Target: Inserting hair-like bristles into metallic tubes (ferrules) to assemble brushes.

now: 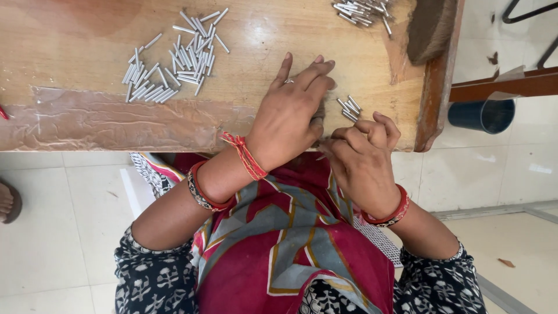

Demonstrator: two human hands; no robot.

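My left hand [288, 116] lies palm down on the wooden table [75, 40], fingers stretched forward and a ring on one finger. Its thumb and whatever is under the palm are hidden. My right hand [363, 154] is curled at the table's near edge, touching the left hand, fingertips pinched together with a thin pale tip showing between them. A small cluster of short metal pins [349, 108] lies just beyond the right hand's fingers. A large spread of the same pins [174, 61] lies to the left of my left hand.
Another heap of pins [360, 11] sits at the far edge, beside a brown brush [430, 26]. Clear tape covers the table's near left strip [104, 119]. A dark blue bucket [482, 113] stands on the tiled floor to the right, and someone's foot [7, 200] shows at the left.
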